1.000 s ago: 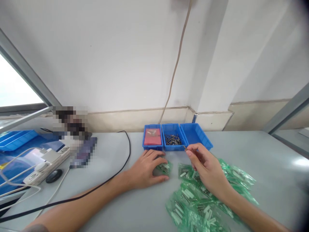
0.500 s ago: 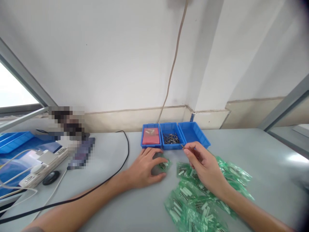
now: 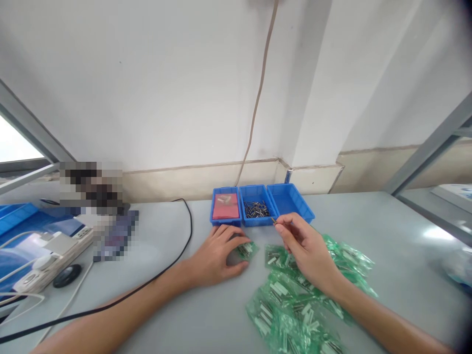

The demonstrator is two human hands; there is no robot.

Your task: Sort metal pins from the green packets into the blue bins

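Note:
My left hand [image 3: 217,255] rests palm down on the grey table, fingers curled over a small green plastic bag [image 3: 246,250] of metal parts. My right hand [image 3: 306,250] is raised a little above a heap of green bags [image 3: 295,305], thumb and forefinger pinched on a thin metal pin [image 3: 273,221]. The pin's tip points toward three blue bins just beyond. The left bin [image 3: 225,208] holds a red pad, the middle bin [image 3: 255,210] holds several dark metal pins, and the right bin [image 3: 291,202] looks bare inside.
A black cable [image 3: 162,270] curves across the table left of my left arm. A white power strip [image 3: 47,255] with plugs and a blue tray [image 3: 14,216] lie at far left. The wall [image 3: 221,98] stands right behind the bins. A metal frame [image 3: 431,147] rises at right.
The view has drifted rightward, so everything sits slightly further left. Both hands keep the same hold and pose; the pinched pin stays near the front of the middle bin.

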